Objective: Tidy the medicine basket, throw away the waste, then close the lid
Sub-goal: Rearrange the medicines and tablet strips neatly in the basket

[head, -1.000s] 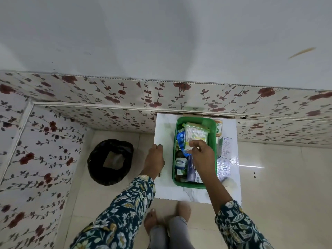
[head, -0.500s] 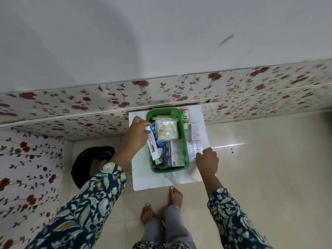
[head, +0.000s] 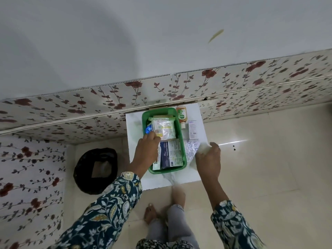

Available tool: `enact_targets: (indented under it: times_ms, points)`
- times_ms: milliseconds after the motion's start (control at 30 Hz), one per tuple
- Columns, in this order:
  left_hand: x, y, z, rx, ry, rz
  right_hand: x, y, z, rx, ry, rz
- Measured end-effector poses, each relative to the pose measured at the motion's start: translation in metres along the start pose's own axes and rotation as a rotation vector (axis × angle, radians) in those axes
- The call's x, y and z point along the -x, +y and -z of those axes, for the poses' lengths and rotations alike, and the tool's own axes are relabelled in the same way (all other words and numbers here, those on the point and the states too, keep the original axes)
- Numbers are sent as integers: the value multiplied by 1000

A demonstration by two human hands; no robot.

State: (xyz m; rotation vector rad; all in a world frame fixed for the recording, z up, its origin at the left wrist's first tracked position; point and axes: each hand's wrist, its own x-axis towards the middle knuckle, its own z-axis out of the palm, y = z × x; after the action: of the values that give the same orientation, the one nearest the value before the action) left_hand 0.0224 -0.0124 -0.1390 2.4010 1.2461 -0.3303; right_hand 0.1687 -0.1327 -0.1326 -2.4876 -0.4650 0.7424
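We see the green plastic medicine basket [head: 181, 141] on a white marble-patterned board [head: 133, 139] against the flowered wall panel [head: 107, 97]. Our left hand [head: 146, 151] reaches over its left rim, fingers together on something we cannot make out. Our right hand [head: 209, 159] is closed on a blurred white wad [head: 203, 147] above the silver blister strips [head: 191, 149]. A brown Dettol bottle [head: 181, 115] and white carton [head: 192, 129] lie just beside the basket's right rim. The blue box [head: 170, 153] inside reads "MEDICATED DRESSINGS". A black-lined round bin [head: 84, 168] sits left on open floor.
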Motion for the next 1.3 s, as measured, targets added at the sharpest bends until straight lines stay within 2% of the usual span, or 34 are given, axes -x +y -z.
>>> enact_targets:
  times_ms: [67, 133, 233, 333, 400, 467, 567, 667, 733, 800, 867, 1000, 1100, 1300]
  points:
    - [7, -1, -4, -69, 30, -16, 7, -20, 4, -38, -23, 123]
    - [11, -1, -7, -98, 72, -24, 11, -36, -3, 3, -130, 258]
    - [14, 2, -6, -86, 125, -7, 14, -48, -23, 220, -283, 368]
    - [7, 10, 0, -39, 133, -12, 14, -50, -31, 388, -262, 430]
    - [-3, 20, 5, -34, 162, -27, 4, -49, -27, 308, -167, 383]
    - [-17, 29, 7, -21, 189, -59, -17, -46, -21, 230, -102, 261]
    - [-43, 47, 7, -47, 248, -144, -57, -38, -23, 275, -145, 108]
    - [-72, 67, 9, -192, 291, -253, -83, -32, -34, 371, -239, 101]
    - [-92, 80, 6, -274, 186, -289, -93, -31, -39, 338, -259, 115]
    - [-111, 91, 1, -343, 4, -274, -98, -28, -35, 241, -224, 99]
    - [-129, 95, -6, -464, -60, -259, -100, -24, -26, 144, -156, 89]
    - [-160, 95, -18, -584, -78, -219, -105, -17, -6, -52, -133, 90]
    - [-173, 95, -19, -568, -75, -168, -109, -15, 5, -151, -167, 44]
    - [-177, 104, -9, -498, -58, -228, -108, -12, 16, -210, -170, 10]
